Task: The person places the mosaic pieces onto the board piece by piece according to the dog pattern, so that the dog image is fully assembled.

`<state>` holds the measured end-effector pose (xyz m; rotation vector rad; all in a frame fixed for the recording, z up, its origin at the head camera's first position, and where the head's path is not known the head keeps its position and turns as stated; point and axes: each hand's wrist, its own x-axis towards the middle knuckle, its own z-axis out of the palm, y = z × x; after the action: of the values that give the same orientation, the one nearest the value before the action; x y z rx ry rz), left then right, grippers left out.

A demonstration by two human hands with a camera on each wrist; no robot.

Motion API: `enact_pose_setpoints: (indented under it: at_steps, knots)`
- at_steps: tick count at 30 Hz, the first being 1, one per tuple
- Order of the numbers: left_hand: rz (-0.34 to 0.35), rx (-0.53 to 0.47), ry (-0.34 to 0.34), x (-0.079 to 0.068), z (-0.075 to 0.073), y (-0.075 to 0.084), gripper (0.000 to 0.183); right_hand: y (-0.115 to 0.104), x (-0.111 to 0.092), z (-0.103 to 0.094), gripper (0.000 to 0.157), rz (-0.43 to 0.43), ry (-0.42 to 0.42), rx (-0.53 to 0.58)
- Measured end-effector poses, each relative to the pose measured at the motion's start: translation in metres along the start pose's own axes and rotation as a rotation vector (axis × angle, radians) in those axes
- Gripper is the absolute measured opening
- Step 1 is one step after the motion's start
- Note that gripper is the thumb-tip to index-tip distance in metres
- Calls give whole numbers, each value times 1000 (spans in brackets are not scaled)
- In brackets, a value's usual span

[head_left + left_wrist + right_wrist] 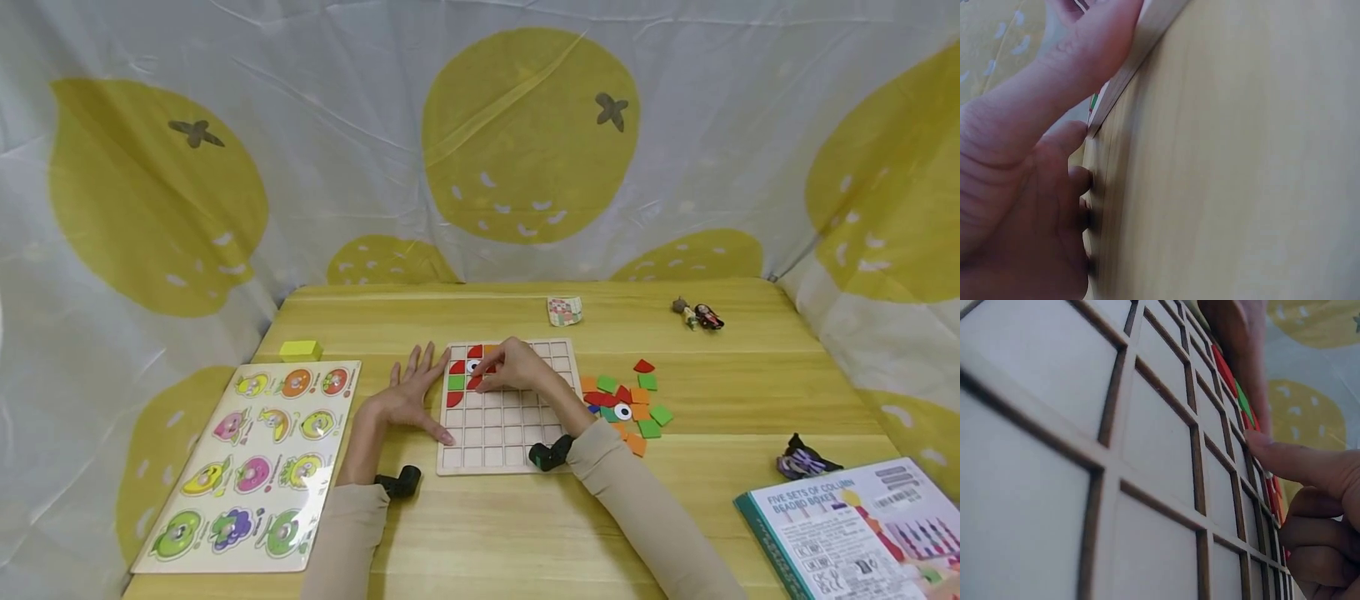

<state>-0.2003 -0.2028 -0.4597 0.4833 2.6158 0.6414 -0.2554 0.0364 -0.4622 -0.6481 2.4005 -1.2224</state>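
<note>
A wooden grid board (472,435) lies flat on the table with square cells. My left hand (408,396) spreads its fingers along the board's left side, thumb at the lower left corner; in the left wrist view the thumb rests against the board's edge (1141,56). Over the upper left cells, my right hand (517,367) pinches a red tile (473,383) between thumb and forefinger, its other fingers curled in. Around it sit a green tile (456,382), a red quarter-round tile (454,398) and a round eye tile (472,366). The right hand covers some upper cells.
Loose coloured tiles (639,396) lie scattered right of the board. A fruit puzzle board (247,450) and a yellow block (301,350) are at left. Behind stand a patterned paper (565,311) and small figures (697,315); a box (847,517) and dark purple item (804,460) are at right.
</note>
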Motion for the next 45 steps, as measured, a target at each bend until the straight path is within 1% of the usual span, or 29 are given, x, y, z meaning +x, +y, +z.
enact_pose_setpoints:
  at_steps: [3,5,6,9,11,14,16,18,19,24,29,31,33,36,38,40,42,45]
  knots:
    - [1,4,3,0,0,1,142,3,-11,-16,21,9,7,19]
    - [-2,3,2,0,-1,1,143,10,-24,-37,24,28,42,20]
    - [-3,4,4,0,-1,0,143,13,-33,-49,26,51,67,28]
    - [-2,-4,5,-1,-1,0,143,32,-66,-90,32,137,161,32]
    - [3,-7,8,-1,-2,0,143,48,-88,-114,35,217,221,25]
    - [12,-15,2,-1,-2,1,143,71,-117,-134,38,351,295,-19]
    - [17,-19,-1,0,-2,1,143,83,-128,-139,38,422,330,-22]
    - [12,-17,-1,-2,-3,0,143,91,-131,-139,37,454,357,-14]
    - [10,-13,0,-2,-3,0,143,94,-131,-138,37,457,370,-10]
    - [11,10,14,-1,-3,-2,142,102,-126,-136,37,439,416,5]
    - [14,14,6,0,0,-2,142,107,-131,-141,41,477,390,40]
    - [10,7,4,0,1,-2,143,108,-134,-142,42,485,379,39]
    - [8,3,6,-1,2,-2,143,109,-135,-142,43,471,378,29]
    - [7,-2,3,-2,2,-1,142,108,-131,-138,39,415,401,-24]
    - [7,-4,0,-2,1,0,142,103,-125,-132,35,378,412,-42]
    - [5,-7,0,-3,1,0,142,90,-116,-121,31,345,397,-33]
    - [2,-7,3,-3,0,1,142,71,-106,-104,27,314,360,24]
    - [14,-8,11,0,1,0,142,36,-90,-69,23,274,274,100]
